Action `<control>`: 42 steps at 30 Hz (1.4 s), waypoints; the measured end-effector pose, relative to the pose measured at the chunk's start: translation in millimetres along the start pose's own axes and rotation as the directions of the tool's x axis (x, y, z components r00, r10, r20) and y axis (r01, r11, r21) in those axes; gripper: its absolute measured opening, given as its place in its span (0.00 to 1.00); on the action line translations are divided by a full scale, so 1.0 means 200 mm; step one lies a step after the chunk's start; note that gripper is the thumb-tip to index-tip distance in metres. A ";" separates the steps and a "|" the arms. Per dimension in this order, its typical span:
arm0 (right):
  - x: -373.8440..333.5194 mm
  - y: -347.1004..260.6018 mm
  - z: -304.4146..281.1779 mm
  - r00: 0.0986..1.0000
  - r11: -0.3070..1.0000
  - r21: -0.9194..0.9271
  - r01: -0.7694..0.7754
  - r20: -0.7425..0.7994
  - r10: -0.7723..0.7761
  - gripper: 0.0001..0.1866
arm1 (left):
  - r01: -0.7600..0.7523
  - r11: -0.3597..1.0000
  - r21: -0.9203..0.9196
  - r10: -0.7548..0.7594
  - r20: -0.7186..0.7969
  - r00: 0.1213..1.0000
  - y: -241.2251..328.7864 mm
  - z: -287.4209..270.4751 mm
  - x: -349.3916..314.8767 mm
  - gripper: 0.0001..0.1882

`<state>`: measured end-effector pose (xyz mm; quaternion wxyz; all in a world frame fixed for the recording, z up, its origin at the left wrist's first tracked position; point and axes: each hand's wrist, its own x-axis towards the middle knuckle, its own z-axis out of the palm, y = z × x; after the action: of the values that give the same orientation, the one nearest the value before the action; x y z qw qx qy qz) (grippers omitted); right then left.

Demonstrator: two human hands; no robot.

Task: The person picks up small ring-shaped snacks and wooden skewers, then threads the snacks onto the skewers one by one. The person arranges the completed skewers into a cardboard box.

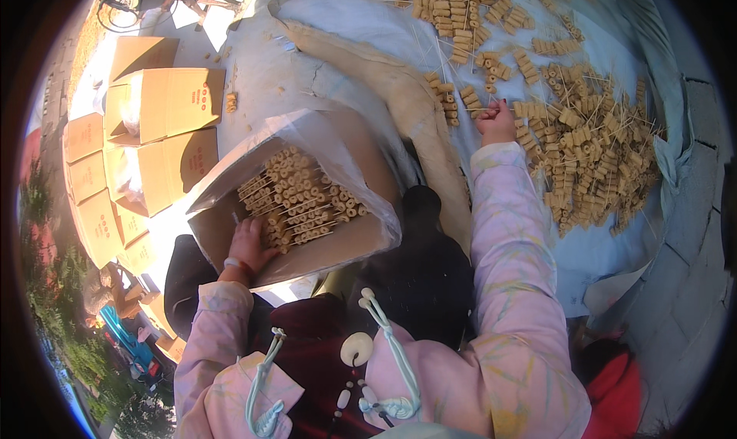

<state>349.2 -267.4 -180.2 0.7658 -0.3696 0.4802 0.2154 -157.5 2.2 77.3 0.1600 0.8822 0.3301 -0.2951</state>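
Skewers (295,189) of ridged tan tubes lie in the plastic-lined cardboard box (349,247), my left hand (249,245) spread against them. Right of the box, my right hand (497,124) bunches beside a bristly heap (591,139), pinching what I cannot tell.

An open carton (349,248) stands before the person, left of the middle, with skewered rolls (298,189) packed inside it and the left hand (250,245) in its near left side, while more cartons (180,170) stand clustered farther left (a stray skewer (231,102) lies just beside them). To the right, a strip of cloth (372,78) runs between the carton and a large heap of skewers (595,147), which lies on a ground sheet (572,278) with the right hand (497,124) at its left edge; scattered skewers (461,16) lie behind the heap.
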 end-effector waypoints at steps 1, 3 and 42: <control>-0.01 0.00 0.00 0.999 1.000 0.009 0.025 -0.035 -0.025 0.13 | -0.009 1.000 0.002 0.009 -0.005 1.000 0.00 0.00 0.00 0.46; -0.03 -0.01 0.01 0.996 0.990 -0.107 0.088 0.015 -0.087 0.12 | -0.011 1.000 -0.003 0.011 0.000 1.000 0.00 0.00 0.00 0.46; -0.74 -0.06 -0.46 0.637 -0.128 -0.678 0.724 0.728 -0.254 0.10 | -0.143 0.980 -0.136 0.129 -0.109 0.986 -0.07 0.05 0.01 0.48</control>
<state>238.4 -343.2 -68.9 0.4182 -0.8739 -0.1163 0.2186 -170.1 8.0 66.3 0.2259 0.9027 0.2969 -0.2146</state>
